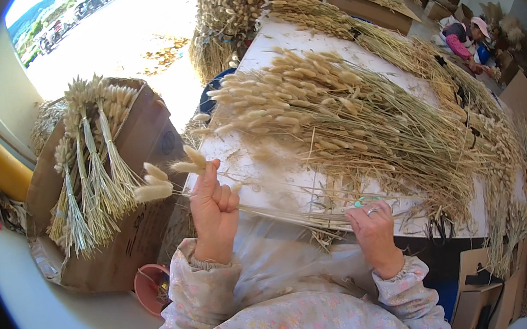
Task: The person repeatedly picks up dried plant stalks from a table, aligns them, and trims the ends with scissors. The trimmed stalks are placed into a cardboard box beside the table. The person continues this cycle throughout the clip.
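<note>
"Where are the stems [296, 213]?"
"At six o'clock, spanning both hands: left grip [212, 208] pinched near the fluffy heads, right grip [376, 233] closed around the stalks, presumably keeping them aligned."
"And the pile [337, 115]?"
"Two o'clock on the table [267, 41], heads leftward, likely for easy reach."
"Containers?"
"Cardboard box [152, 136] at nine, bundles [93, 163] against or inside; pink bucket [144, 302] at eight, contents unclear."

Bunny-tail heads [306, 85]: fluffy, matt. Stems [400, 140]: dry, straw-like. Tabletop [265, 48]: smooth. Carton [152, 136]: matt cardboard. Sleeve [203, 285]: crinkled printed cloth. Bucket [149, 294]: smooth plastic. Ring [371, 211]: shiny metal.
</note>
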`<move>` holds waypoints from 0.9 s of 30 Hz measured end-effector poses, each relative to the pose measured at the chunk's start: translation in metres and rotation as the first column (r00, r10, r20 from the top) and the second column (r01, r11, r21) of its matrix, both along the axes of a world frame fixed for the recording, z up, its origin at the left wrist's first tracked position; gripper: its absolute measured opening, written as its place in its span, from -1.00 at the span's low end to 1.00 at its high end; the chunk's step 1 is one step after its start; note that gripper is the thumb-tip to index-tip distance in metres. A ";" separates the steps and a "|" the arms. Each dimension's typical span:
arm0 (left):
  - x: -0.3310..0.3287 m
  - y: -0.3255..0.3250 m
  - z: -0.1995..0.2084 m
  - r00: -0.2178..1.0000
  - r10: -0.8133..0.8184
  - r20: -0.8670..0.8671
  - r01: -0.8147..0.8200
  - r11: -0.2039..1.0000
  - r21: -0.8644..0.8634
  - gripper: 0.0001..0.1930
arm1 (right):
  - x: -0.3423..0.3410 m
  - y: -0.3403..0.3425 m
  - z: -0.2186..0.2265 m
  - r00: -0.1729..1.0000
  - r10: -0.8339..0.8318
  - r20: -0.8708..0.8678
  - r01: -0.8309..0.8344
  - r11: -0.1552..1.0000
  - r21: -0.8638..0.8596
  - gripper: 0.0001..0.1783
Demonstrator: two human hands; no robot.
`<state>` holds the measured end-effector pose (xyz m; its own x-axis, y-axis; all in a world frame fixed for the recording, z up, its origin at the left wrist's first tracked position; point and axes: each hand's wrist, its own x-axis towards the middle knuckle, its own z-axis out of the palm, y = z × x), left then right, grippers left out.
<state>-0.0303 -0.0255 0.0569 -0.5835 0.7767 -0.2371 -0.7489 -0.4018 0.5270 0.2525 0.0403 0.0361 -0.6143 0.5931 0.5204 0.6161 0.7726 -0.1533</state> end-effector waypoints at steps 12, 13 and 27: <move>0.024 -0.016 0.026 0.971 -0.087 -0.223 0.085 0.996 -0.021 -0.83 | -0.077 0.005 0.043 0.953 0.279 -0.119 -0.294 0.946 -0.139 -0.65; 0.022 -0.017 0.027 0.988 -0.111 -0.108 0.111 0.994 -0.008 -0.83 | -0.080 0.002 0.041 0.932 0.319 -0.173 -0.357 0.892 -0.277 -0.67; 0.025 -0.019 0.015 0.980 -0.186 -0.066 0.196 0.951 0.238 -0.76 | -0.042 -0.011 0.051 0.954 0.142 -0.264 -0.227 0.917 -0.328 -0.89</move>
<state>-0.0049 -0.0449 0.0721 -0.4241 0.9056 -0.0066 -0.8035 -0.3729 0.4641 0.2103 0.0295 0.0873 -0.6191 0.6509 0.4393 0.3824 0.7385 -0.5554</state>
